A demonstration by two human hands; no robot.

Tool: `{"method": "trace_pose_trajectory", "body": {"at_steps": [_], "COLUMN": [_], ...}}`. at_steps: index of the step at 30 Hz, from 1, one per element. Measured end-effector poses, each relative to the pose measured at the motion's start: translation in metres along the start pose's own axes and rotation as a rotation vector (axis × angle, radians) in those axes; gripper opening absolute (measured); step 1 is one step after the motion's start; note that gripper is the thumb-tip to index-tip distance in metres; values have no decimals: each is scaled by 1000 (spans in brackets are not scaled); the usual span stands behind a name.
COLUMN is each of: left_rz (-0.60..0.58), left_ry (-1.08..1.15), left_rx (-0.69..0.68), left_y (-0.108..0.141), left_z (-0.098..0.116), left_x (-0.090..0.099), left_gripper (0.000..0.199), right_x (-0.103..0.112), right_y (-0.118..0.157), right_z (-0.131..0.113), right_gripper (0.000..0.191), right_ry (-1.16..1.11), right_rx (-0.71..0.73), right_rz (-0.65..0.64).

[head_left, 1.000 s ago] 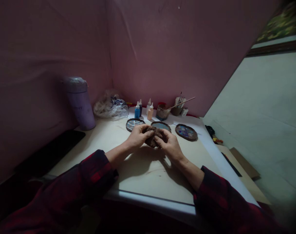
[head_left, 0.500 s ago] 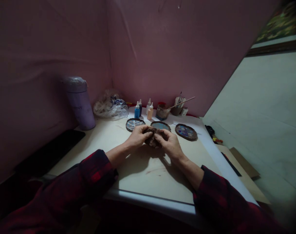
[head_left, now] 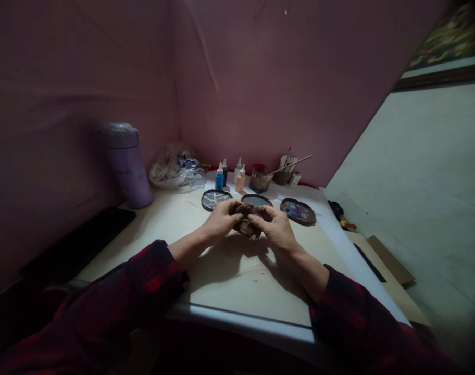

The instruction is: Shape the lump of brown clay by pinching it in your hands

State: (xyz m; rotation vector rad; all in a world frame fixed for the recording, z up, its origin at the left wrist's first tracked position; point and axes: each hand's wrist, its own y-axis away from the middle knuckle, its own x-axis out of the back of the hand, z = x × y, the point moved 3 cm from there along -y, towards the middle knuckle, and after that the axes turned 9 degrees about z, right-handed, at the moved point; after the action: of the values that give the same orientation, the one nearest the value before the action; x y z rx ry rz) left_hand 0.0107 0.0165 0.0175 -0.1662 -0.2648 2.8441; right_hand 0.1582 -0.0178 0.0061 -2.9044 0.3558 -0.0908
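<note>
A lump of dark brown clay [head_left: 246, 227] is held just above the table between my two hands. My left hand [head_left: 223, 219] grips its left side, thumb on the near face. From the right, my right hand [head_left: 274, 226] pinches the clay with thumb and fingers. The fingertips behind the lump are hidden. Just beyond my hands lie three shallow dark-rimmed dishes: one with pale lines on blue-grey [head_left: 214, 199], a blue-grey one [head_left: 257, 200] partly covered by my hands, and one with blue and purple patches [head_left: 298, 211].
Small squeeze bottles [head_left: 240, 179] stand behind the dishes, beside a tub [head_left: 261, 179] with a stick across it and a cup of brushes [head_left: 286, 172]. At left are a clear plastic bag [head_left: 177, 172], a purple tumbler [head_left: 130, 169] and a flat black object [head_left: 79, 242].
My fingers have shifted slightly on the clay, and more of its near face shows between my thumbs. The things on the table have stayed in place.
</note>
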Motion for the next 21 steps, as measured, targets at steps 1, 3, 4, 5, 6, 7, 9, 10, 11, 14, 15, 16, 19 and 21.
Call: {"method": "trace_pose_trajectory", "body": {"at_steps": [1,3,4,5,6,7,9,10,11,14,15,16,19,21], "left_rz": [7,21,26,27,27,27,21,16,10,-35,-49,-54,-18,-46], "left_ry": [5,10,9,8,7,7,9,12,17,65,88,109,134,105], "left_rx": [-4,-21,-29,-32,-33,-33,-33,-31,-26,13,29,44,87,154], "left_y": [0,1,1,1,1,1,1,1,1,1,2,2,2,2], "left_z": [1,2,3,3,3,3,3,3,3,2,2,1,-2,-6], "left_x": [0,0,0,0,0,0,1,1,0,-1,-1,-1,1,2], "left_gripper": [14,15,15,15,16,17,21,21,20,21,26,32,39,35], "right_x": [0,-1,-1,-2,-2,-3,-3,-3,-2,1,1,2,2,1], "right_y": [1,4,5,6,6,7,6,6,5,1,0,-1,-3,-3], "right_z": [-2,-5,-6,-7,-7,-7,-7,-7,-6,-3,-2,0,4,5], "right_gripper": [35,32,30,28,27,26,25,25,26,26,26,26,27,27], "right_ry": [-18,-37,-44,-49,-54,-59,-56,-46,-31,18,30,40,62,76], "right_rx": [-3,11,21,28,32,37,51,58,68,108,119,124,126,146], "right_rz": [1,8,11,11,10,7,6,9,14,53,65,74,54,34]}}
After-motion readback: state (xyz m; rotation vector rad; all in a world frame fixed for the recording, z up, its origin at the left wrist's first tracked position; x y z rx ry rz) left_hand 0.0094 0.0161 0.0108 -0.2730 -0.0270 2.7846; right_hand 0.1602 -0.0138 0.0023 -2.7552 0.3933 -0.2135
